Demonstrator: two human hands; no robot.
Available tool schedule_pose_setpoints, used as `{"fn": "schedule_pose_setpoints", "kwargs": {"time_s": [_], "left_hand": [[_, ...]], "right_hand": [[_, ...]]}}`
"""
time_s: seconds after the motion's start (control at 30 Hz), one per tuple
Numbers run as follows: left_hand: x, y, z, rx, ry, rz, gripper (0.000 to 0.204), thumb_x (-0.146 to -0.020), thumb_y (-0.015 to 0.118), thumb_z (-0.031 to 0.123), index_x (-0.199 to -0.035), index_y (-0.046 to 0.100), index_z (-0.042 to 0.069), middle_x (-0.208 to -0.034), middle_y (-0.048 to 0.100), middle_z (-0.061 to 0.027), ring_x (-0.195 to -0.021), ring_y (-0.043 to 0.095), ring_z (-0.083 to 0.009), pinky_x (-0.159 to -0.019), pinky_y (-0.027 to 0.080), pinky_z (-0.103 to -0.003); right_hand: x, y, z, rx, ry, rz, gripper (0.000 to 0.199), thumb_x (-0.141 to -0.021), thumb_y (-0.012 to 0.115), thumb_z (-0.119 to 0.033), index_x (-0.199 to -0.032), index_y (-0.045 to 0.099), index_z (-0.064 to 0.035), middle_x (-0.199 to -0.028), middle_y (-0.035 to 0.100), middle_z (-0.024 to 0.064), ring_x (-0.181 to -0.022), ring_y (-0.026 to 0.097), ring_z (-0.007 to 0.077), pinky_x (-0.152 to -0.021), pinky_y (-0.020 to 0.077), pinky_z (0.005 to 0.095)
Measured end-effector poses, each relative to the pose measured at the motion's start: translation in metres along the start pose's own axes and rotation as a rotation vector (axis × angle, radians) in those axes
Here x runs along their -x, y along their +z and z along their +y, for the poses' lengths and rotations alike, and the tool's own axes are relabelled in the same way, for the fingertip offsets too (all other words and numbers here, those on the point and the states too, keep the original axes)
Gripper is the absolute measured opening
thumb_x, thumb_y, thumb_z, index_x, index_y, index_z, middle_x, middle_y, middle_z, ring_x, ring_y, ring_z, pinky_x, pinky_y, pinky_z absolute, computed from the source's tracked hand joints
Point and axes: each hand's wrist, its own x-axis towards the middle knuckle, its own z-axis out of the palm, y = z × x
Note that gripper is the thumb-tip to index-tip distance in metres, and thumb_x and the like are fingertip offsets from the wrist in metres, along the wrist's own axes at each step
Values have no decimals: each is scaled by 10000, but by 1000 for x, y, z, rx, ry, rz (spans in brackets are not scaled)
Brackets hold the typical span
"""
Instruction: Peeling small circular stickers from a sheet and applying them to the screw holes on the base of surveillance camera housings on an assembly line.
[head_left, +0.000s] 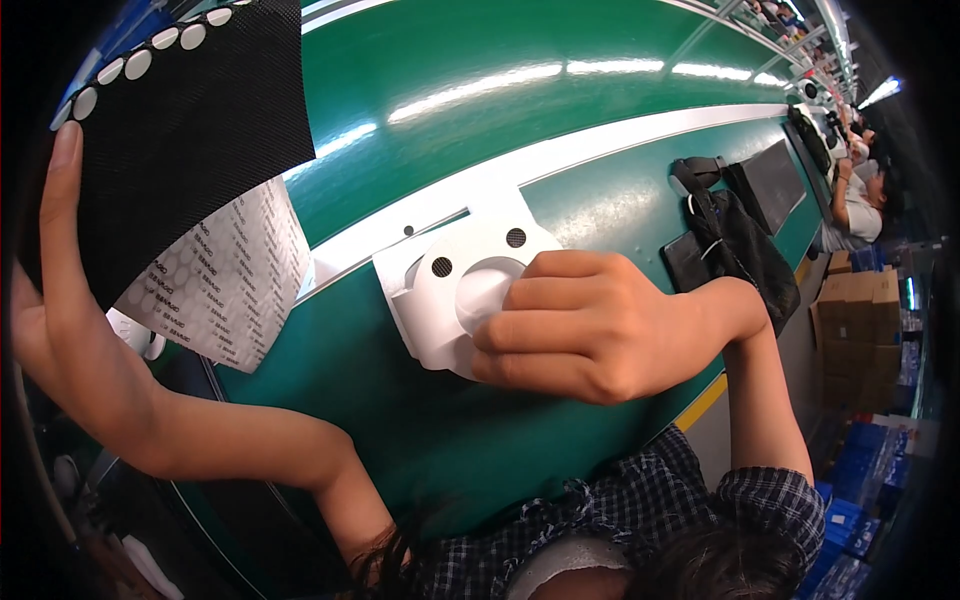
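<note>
Right hand (590,325) sits curled on the white housing (450,290), fingers (530,295) together and pressing on its round central opening; can't tell whether they actually clamp anything there. The housing is a white moulded plastic part with two small dark mesh discs, one (441,267) at its left and one (516,237) near its top; it lies flat on the green worktop (480,130), just below the white stripe (620,140) that runs along the belt-like surface. Left hand (45,300) is up at the far left edge, fingers extended and laid along the edge of a black sheet (190,130), holding it from the side; whether the thumb closes behind it is hidden. The black sheet carries a row of white round stickers (150,55) along its upper edge, and a white printed backing sheet (225,285) hangs from under it, overlapping the worktop edge. Sheet and housing are well apart. Further along the worktop lie a black bag with straps (730,240) and a flat dark panel (775,185). Far right: another person (865,205) seated at the same line, cardboard boxes (855,330) on the floor beside the line, blue crates (850,500) lower right.
</note>
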Motion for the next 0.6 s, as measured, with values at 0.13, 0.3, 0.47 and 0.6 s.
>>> {"fn": "schedule_pose_setpoints", "kwargs": {"time_s": [0.13,0.3,0.47,0.6], "left_hand": [[1,0,-1,-40,5,-13,363,-944,434,234,-1223,519,17,-1251,523,-147,-1189,477,-225,-1055,301,-405],[1,0,0,-105,2,-33,358,-957,408,233,-1221,528,24,-1253,527,-140,-1199,478,-220,-1063,299,-406],[2,1,-3,-116,11,-36,361,-958,404,252,-1220,537,41,-1256,529,-128,-1203,478,-217,-1066,294,-411],[3,1,-7,-103,22,-36,368,-954,413,277,-1220,544,61,-1260,529,-114,-1203,479,-216,-1067,288,-417]], "right_hand": [[-8,-10,5,-170,67,-179,170,-608,578,-134,-730,583,-17,-736,526,51,-641,565,210,-515,438,308],[-19,-18,14,-309,104,-341,169,-655,586,-122,-787,611,-20,-762,555,73,-694,588,242,-549,473,340],[-23,-24,18,-343,108,-491,206,-678,590,-148,-841,630,-28,-790,558,61,-712,584,227,-580,491,326],[-21,-26,19,-367,118,-546,210,-686,584,-146,-851,630,-24,-804,564,69,-739,592,237,-592,491,323]]}}
